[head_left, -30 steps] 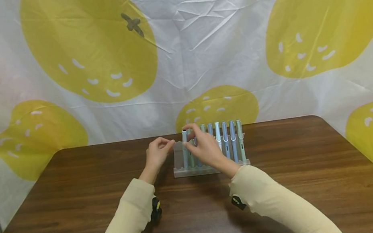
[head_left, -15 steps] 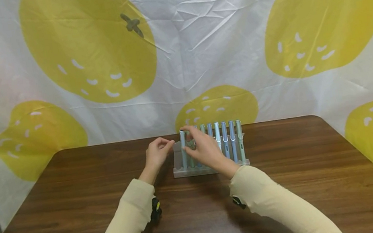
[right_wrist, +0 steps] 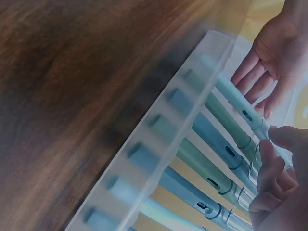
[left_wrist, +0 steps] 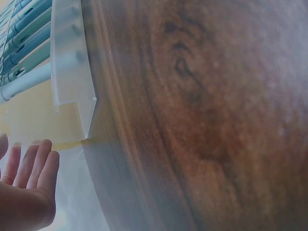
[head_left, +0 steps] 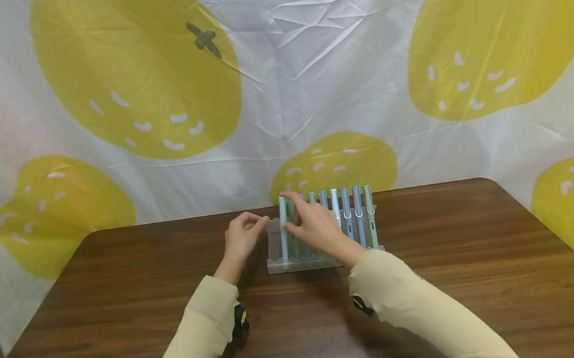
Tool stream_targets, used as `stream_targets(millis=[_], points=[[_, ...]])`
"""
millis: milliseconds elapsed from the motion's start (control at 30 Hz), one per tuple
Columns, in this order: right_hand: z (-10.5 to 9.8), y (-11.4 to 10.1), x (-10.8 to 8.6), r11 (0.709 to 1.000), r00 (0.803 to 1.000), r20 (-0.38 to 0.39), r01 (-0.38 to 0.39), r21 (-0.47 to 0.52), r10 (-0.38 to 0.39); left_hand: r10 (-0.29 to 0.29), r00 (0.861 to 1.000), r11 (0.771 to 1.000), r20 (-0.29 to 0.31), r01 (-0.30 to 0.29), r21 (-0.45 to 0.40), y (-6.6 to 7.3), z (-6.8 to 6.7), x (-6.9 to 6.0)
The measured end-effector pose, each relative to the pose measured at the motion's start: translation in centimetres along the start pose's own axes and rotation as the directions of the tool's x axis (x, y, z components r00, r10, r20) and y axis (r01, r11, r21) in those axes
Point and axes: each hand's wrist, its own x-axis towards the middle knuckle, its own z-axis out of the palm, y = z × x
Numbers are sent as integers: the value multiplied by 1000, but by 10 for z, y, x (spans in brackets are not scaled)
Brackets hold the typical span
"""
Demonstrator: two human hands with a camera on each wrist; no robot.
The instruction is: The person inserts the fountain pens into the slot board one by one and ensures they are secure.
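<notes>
A clear pen stand (head_left: 278, 266) holds several capped pens in a row, blue, green and pale blue. At its left end stands a pale blue pen (head_left: 284, 229), pinched near the top by the thumb and index finger of my right hand (head_left: 317, 227). My left hand (head_left: 240, 236) pinches the stand's upper left edge with thumb and index finger. In the left wrist view the left hand's other fingers (left_wrist: 36, 168) extend beside the stand. The right wrist view shows the pale blue pen's lower part (right_wrist: 236, 98) in the stand. My right hand hides part of the middle pens.
The stand rests on a dark wooden table (head_left: 176, 334), towards its far edge. Behind hangs a white cloth (head_left: 295, 90) printed with large yellow fruit. A black wrist device (head_left: 240, 323) sits at the left sleeve.
The pale blue pen's top shifted slightly left, then back right, and its dark end is now out of sight. My right hand moved slightly with it; my left hand stayed still.
</notes>
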Motion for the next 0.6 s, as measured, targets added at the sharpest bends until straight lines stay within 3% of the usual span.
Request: stream_targets(millis=[600], points=[[-2, -4, 8, 997, 993, 86, -81, -15, 82, 2, 1000, 1000, -11, -2, 8, 0, 0, 0]])
